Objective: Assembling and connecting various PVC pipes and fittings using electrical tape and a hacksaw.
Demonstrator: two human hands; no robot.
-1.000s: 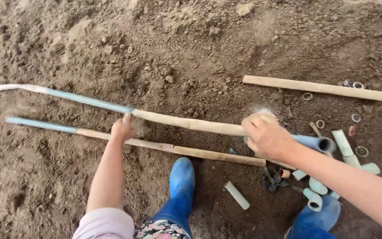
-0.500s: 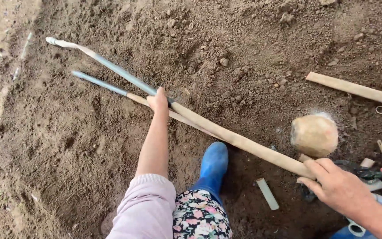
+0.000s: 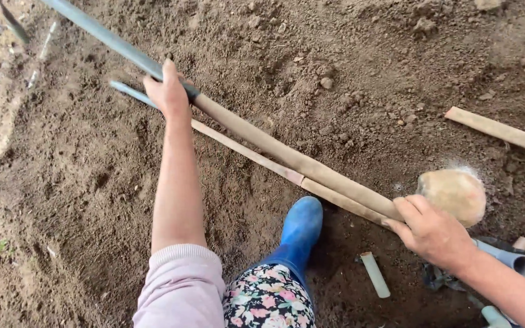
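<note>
Long pipe (image 3: 287,155): lying slantwise over loose soil (image 3: 366,79), the upper of two, its far end grey, its near length coated tan.
Left hand (image 3: 168,91): fingers curling over the pipe where grey meets tan, gripping it.
Right hand (image 3: 432,234): closing round the near end, beside a rounded tan lump (image 3: 454,194).
Second pipe (image 3: 244,152): resting just below, alongside.
Blue boot (image 3: 299,234): standing near both pipes.
Handling: both hands would do best lifting evenly, keeping the pipe from sagging.

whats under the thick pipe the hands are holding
A thinner pipe lies on the soil beside and partly under the thick pipe. Its lower end disappears beneath the thick pipe near the right hand; the left hand grips higher up.
</note>
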